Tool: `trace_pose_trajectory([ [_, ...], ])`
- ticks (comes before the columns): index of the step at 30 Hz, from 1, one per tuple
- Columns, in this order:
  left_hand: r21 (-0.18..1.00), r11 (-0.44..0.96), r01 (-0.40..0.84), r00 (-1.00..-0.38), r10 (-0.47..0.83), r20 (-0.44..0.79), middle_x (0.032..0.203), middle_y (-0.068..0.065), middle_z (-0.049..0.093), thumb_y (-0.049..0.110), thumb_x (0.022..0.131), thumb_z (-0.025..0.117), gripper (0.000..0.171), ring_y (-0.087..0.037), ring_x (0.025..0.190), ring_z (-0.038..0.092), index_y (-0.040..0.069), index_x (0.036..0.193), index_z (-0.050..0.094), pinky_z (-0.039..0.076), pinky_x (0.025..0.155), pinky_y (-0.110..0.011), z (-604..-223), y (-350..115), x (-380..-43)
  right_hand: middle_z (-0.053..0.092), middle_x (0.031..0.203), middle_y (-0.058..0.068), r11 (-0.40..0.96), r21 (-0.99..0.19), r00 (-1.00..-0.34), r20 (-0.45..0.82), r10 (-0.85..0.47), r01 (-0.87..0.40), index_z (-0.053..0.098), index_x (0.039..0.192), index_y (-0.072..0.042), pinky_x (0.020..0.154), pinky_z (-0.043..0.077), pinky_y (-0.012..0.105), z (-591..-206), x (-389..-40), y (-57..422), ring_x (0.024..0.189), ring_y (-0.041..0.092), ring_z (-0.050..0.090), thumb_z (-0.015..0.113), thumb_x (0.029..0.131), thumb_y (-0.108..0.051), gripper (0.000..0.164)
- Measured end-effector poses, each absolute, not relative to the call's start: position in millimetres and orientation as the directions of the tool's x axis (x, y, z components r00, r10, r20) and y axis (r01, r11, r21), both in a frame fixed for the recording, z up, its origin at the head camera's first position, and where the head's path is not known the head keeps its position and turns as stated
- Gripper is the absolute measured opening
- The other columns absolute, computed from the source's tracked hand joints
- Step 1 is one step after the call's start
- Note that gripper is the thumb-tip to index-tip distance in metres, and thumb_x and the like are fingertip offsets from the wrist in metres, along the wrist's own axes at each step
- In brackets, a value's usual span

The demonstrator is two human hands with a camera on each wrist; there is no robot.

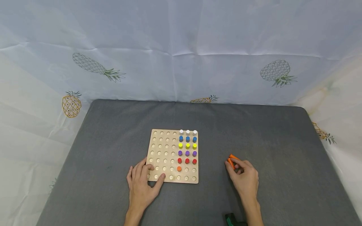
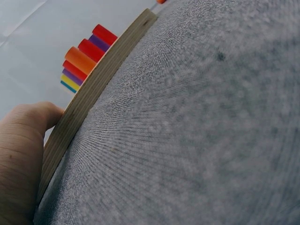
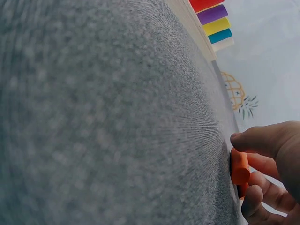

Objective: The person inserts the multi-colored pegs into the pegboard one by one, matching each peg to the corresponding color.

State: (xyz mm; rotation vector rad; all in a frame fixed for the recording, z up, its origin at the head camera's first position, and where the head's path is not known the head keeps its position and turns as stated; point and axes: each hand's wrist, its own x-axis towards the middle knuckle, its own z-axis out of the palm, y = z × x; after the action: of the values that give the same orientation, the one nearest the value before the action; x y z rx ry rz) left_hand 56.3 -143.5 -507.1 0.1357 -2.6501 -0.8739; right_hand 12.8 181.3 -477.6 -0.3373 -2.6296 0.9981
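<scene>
A square wooden pegboard (image 1: pixel 167 153) lies on the grey cloth. My left hand (image 1: pixel 142 185) rests at its near left corner, index finger over the left edge and thumb across the front edge. Its right-hand columns carry rows of white, blue, yellow, purple and red pegs (image 1: pixel 187 161). One orange peg (image 1: pixel 179 169) stands in the row nearer me. To the right of the board, my right hand (image 1: pixel 244 177) pinches an orange peg (image 3: pixel 240 167) between thumb and fingers, low at the cloth. A second orange peg (image 1: pixel 234 156) lies right beside it, partly hidden behind the fingers.
The grey table (image 1: pixel 113 125) reaches back to a white curtain (image 1: pixel 181 75) printed with pineapples. A black and green object (image 1: pixel 231 219) shows at the front edge beside the right forearm. Bare holes fill the left part of the board and its nearest row.
</scene>
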Motion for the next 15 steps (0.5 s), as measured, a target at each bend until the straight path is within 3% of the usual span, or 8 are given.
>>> trace_pose_trajectory([
  [15, 0.593, 0.805, 0.014, -0.938, -0.194, 0.286, 0.142, -0.020, 0.059, 0.036, 0.077, 0.085, 0.039, -0.037, 0.130, 0.049, 0.014, 0.095, 0.058, 0.020, 0.112, -0.072, -506.9, -144.1, 56.0, 0.062, 0.078, 0.006, 0.775, -0.620, -0.938, 0.183, 0.294, 0.122, 0.081, 0.097, -0.004, 0.046, 0.035, 0.022, -480.0, 12.6, 181.7, 0.054, -0.001, 0.040, 0.086, 0.080, -0.016, 0.022],
])
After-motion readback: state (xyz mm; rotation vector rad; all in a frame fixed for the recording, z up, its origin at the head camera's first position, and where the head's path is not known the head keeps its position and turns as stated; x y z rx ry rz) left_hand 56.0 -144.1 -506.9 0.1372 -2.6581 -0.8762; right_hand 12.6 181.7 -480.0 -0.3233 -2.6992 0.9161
